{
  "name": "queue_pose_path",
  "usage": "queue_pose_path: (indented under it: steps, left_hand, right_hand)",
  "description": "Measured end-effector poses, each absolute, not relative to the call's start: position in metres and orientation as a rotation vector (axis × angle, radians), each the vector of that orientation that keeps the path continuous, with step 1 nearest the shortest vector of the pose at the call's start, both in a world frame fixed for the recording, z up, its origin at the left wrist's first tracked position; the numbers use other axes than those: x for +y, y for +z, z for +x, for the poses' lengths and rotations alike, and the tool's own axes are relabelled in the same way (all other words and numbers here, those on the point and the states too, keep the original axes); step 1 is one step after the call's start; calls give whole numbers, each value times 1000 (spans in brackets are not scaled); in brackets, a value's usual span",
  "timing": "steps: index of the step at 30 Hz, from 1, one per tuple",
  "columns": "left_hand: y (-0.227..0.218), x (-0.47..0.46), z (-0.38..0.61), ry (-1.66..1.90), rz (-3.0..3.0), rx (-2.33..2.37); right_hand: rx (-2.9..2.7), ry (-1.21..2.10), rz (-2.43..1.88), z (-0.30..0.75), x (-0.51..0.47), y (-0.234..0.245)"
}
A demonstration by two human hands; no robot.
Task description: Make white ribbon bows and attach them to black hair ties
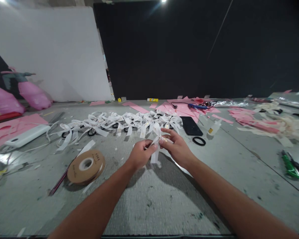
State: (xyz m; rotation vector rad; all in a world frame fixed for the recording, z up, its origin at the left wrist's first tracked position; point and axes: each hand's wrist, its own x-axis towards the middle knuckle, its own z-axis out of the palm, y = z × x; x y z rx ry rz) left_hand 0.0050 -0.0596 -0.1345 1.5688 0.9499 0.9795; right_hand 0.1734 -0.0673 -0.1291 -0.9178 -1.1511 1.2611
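Between my two hands, just above the grey tabletop, is a white ribbon bow [157, 130] with small gold marks and tails hanging down. My left hand [141, 153] pinches it from the left, thumb against a tail. My right hand [176, 146] grips it from the right near the knot, fingers bent over it. Behind the hands lies a long row of white ribbon bows [129, 121], some with black hair ties. A loose black hair tie [198, 141] rests right of my right hand. At the left lies a cardboard ribbon spool [96, 162].
A black phone [191, 126] and a small clear bottle [214, 127] lie at the right. Farther right are green-handled cutters [290, 164]. Pink paper [181, 105] and a blue tool [197, 106] lie at the back. A white power strip [27, 136] with cables sits left.
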Motion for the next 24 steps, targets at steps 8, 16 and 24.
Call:
queue_pose_path:
  steps: [8, 16, 24]
  left_hand:
    - [-134, -54, 2, 1041, 1666, 996]
    - [-133, -55, 5, 1072, 1376, 993]
    - [-132, -54, 12, 1201, 858, 989]
  right_hand:
    - [-1232, 1278, -1008, 175, -69, -130]
    - [-1384, 1094, -974, 175, -68, -130]
    - [-1456, 30, -1243, 263, -47, -90]
